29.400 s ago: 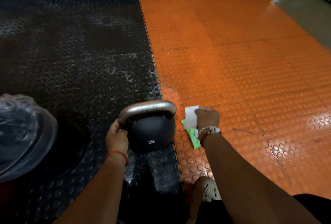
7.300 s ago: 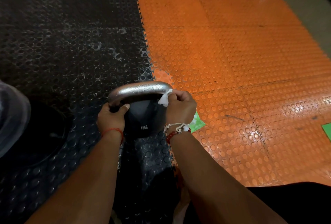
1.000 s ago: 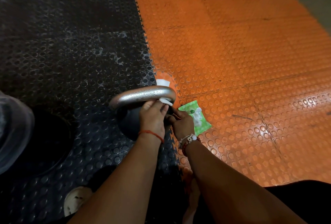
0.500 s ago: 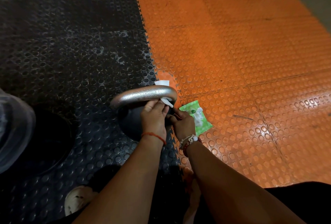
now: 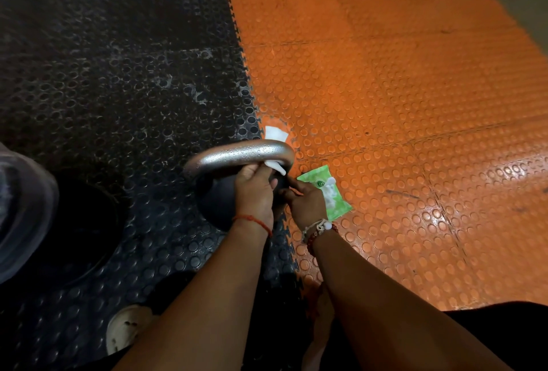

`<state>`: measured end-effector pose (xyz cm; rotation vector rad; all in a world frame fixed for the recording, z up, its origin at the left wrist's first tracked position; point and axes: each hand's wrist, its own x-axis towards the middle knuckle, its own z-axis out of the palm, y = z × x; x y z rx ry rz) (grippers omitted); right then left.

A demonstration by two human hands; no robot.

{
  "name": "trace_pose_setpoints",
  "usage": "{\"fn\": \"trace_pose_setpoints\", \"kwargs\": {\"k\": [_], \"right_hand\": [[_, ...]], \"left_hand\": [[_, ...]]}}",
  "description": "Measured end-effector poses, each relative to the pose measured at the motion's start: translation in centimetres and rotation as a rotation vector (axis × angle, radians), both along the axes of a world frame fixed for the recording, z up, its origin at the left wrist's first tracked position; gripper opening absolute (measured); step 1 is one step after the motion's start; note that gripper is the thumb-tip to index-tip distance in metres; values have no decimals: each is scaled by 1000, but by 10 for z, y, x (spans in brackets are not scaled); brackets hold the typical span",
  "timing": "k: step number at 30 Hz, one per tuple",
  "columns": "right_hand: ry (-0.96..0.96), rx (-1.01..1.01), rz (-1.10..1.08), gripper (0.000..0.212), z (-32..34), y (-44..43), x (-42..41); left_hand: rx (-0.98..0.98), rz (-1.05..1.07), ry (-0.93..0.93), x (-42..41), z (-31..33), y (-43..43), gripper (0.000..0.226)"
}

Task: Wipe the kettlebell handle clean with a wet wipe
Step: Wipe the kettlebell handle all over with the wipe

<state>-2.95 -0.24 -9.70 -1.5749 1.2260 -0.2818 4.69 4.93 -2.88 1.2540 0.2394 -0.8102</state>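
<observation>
The dark body of the kettlebell point(image 5: 215, 203) is mostly hidden behind the left hand point(image 5: 255, 192) and right hand point(image 5: 305, 204). The wet wipe point(image 5: 275, 135) passes behind the handle point(image 5: 240, 154), its middle out of sight. The right fingertips are tucked away (what they hold cannot be told). The wipe pack point(image 5: 333, 192) is partly covered, its print too small to read. A blurred plastic-wrapped shape point(image 5: 20, 207) is cut off at the left edge.

Left grip point(image 5: 254, 189) holding wet wipe point(image 5: 273, 166), right grip point(image 5: 307, 203) curled just beside, forearms converging
</observation>
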Motion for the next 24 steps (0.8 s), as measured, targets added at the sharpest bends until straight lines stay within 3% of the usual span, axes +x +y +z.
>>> {"fn": "trace_pose_setpoints", "kwargs": {"k": [6, 8, 11, 14, 17, 24], "right_hand": [[-67, 48, -201, 25, 13, -39, 18], [-106, 31, -129, 24, 30, -58, 33], [-200, 181, -33, 19, 57, -76, 50], [-139, 243, 180, 24, 76, -86, 58], [-125, 282, 251, 23, 87, -90, 64], [-47, 137, 491, 25, 93, -94, 63]], "left_hand": [[38, -61, -29, 7, -3, 1, 32], [44, -76, -35, 8, -3, 1, 31], [51, -77, -24, 8, -1, 1, 31], [48, -56, -19, 8, -2, 1, 29], [36, -22, -30, 7, -6, 1, 24], [-48, 71, 55, 8, -17, 4, 32]]}}
